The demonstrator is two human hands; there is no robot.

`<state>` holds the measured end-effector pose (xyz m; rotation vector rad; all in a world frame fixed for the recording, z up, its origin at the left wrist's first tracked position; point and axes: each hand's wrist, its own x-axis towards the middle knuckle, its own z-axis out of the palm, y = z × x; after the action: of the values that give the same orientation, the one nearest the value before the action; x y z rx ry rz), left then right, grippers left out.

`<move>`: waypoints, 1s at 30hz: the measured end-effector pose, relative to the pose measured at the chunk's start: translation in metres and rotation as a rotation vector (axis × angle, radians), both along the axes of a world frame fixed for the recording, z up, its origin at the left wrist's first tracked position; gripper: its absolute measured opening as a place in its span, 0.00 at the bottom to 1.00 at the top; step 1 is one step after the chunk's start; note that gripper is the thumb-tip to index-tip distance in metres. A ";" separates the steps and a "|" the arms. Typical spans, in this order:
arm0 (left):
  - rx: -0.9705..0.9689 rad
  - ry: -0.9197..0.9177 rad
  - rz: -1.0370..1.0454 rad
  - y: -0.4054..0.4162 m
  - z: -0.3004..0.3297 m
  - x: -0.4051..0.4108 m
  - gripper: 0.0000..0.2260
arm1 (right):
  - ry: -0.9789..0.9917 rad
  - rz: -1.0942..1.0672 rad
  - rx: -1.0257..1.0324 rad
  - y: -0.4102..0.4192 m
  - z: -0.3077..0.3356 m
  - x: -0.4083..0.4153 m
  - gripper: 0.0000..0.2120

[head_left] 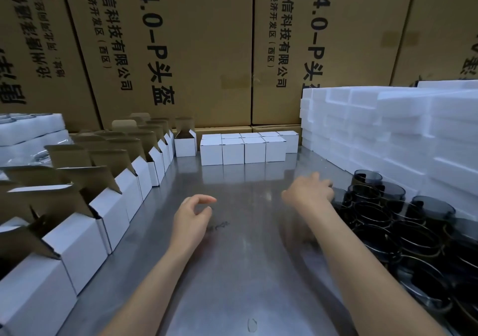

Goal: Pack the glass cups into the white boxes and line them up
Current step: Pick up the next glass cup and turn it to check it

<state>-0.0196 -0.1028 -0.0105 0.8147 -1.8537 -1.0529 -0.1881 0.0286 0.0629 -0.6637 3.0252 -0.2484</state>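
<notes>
Cups (pixel 393 214) are crowding the right side of the metal table (pixel 232 271), dark glass, rims up, standing within easy reach of the right hand (pixel 309 191); that hand is stretching towards the nearest cup, fingers bent, though whether they are gripping it yet I cannot tell (the fingertips are blurred). The left hand (pixel 192 216) is hovering empty over the bare middle, fingers loosely curled and apart, likely waiting to take a box; open boxes (pixel 108 206) are lining the left edge, flaps up, ready to be filled; closed boxes (pixel 243 148) are standing in neat rows at the back.
</notes>
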 end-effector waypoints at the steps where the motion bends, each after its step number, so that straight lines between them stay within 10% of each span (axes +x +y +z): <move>1: -0.005 0.001 0.000 -0.001 0.000 -0.001 0.15 | -0.004 0.010 -0.009 -0.001 -0.001 0.001 0.24; 19: -0.024 -0.007 -0.175 0.011 0.009 -0.002 0.15 | 0.181 0.537 -0.281 -0.047 -0.008 0.085 0.15; 24: -0.031 -0.054 -0.169 0.008 0.007 -0.003 0.17 | -0.032 0.358 -0.843 -0.040 -0.010 0.055 0.12; 30: -0.042 -0.130 -0.232 0.006 0.002 -0.005 0.23 | -0.480 0.314 -0.907 -0.026 -0.049 0.039 0.29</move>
<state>-0.0251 -0.0963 -0.0082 0.6688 -2.1123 -1.1215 -0.1487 0.0024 0.0138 -0.9116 2.1927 -1.5322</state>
